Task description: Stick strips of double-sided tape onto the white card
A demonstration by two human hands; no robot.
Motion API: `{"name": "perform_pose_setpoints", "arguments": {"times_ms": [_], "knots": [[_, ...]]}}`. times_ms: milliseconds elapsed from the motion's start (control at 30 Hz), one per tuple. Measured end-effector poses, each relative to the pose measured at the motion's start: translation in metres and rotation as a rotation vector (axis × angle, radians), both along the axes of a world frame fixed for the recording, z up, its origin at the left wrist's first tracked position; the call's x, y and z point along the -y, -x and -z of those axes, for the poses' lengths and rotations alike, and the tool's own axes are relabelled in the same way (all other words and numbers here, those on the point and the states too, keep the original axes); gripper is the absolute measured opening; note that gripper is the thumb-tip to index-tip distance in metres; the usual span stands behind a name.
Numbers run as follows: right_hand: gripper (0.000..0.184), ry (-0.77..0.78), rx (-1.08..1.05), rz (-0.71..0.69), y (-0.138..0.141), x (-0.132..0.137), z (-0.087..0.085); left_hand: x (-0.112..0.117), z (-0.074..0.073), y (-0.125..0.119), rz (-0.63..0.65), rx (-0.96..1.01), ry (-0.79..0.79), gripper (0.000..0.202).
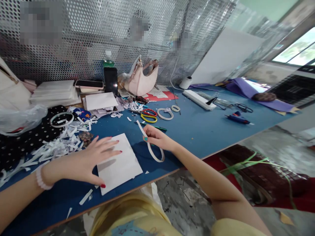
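- The looped white strip (159, 160) sits in our right hand's (157, 137) pinching grip, beside the white paper (124, 164); a loose pinch could drop it
- Our left hand (94, 160) spreads wide over that paper; a sweep could drag scraps (70, 136) onto it

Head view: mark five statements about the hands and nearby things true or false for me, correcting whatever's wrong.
1. The right hand holds a looped white strip. True.
2. The left hand is clenched in a fist. False: its fingers are spread over the white paper.
3. The scissors lie on the blue tabletop, farther from the person than the right hand. True.
4. The purple sheets lie at the left end of the tabletop. False: they lie toward its right end.
5. The heap of white scraps lies to the left of the white paper. True.
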State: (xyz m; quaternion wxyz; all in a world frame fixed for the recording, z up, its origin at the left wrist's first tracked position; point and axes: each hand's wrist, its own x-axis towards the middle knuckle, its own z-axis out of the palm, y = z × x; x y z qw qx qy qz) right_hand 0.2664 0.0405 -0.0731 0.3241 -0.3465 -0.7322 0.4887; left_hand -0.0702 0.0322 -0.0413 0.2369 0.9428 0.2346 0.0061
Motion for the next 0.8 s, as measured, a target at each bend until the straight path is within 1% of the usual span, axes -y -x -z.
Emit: {"name": "perform_pose_setpoints", "arguments": {"times_ms": [33,100,267,367,433,500,567,667,733,800], "knots": [[0.029,-0.01,0.005,-0.008,0.0,0.0,0.0,0.004,0.001,-0.003,0.027,-0.023,-0.021,0.088],[0.03,-0.035,0.017,-0.025,0.0,0.001,0.0,0.006,0.006,-0.008,0.018,-0.026,-0.063,0.081],[0.029,-0.131,0.069,-0.069,0.0,0.001,0.001,0.0,0.018,-0.01,-0.147,0.039,-0.192,0.066],[0.022,-0.199,0.123,-0.085,0.001,0.001,0.001,-0.001,0.021,-0.012,-0.211,0.056,-0.243,0.055],[0.015,-0.236,0.156,-0.103,0.003,0.002,0.0,0.0,0.022,-0.014,-0.262,0.045,-0.258,0.053],[0.01,-0.286,0.212,-0.15,0.007,0.003,-0.003,0.001,0.023,-0.016,-0.309,0.048,-0.265,0.054],[0.012,-0.396,0.313,-0.227,0.014,0.007,-0.008,0.003,0.023,-0.018,-0.327,0.071,-0.257,0.054],[0.021,-0.612,0.477,-0.346,0.028,0.013,-0.016,0.008,0.021,-0.022,-0.315,0.15,-0.233,0.052],[0.022,-0.702,0.536,-0.407,0.037,0.017,-0.019,0.011,0.018,-0.023,-0.286,0.208,-0.226,0.042],[0.022,-0.757,0.577,-0.446,0.044,0.019,-0.019,0.015,0.016,-0.024,-0.254,0.257,-0.233,0.03]]}}
